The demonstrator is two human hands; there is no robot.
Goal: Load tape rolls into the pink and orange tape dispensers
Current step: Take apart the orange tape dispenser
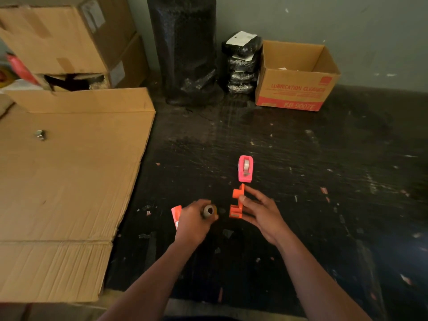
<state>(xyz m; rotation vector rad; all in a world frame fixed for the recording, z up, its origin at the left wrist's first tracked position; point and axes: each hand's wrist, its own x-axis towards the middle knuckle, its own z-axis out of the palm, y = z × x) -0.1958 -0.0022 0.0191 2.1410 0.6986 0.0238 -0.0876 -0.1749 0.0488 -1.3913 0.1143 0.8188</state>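
Where the dark tabletop (301,158) nears its front edge, both hands work side by side, close to the middle of that edge.

Left hand (193,222): grip curled shut around a tape roll (209,212); only the roll's end face and its dark core hole show, the rest is buried in the fingers.

Right hand (261,212): fingers and thumb closed on the orange dispenser (237,202), which is tipped on its side; the thumb lies across its middle and the palm hides the far side.

Orange dispenser, contents: its cradle is turned away and partly covered, so whether anything sits in it cannot be told.

Pink dispenser (245,169): upright on the tabletop just behind the orange one, towards the back edge, apart from both hands; a pale roll sits in it.

Orange-red scrap (176,215): flat on the tabletop just left of the left hand, partly hidden by it; what it is cannot be made out.

Flattened cardboard (69,181): covers the left side of the tabletop, cut off by the left edge of view; a small metal piece (40,135) lies on it, too blurred to identify.

Back edge: a black wrapped roll (185,49), a stack of black packets (242,63) and an open printed carton (296,77) stand in a row against the wall.

Back left corner: stacked cardboard boxes (69,38), cut off at the top.
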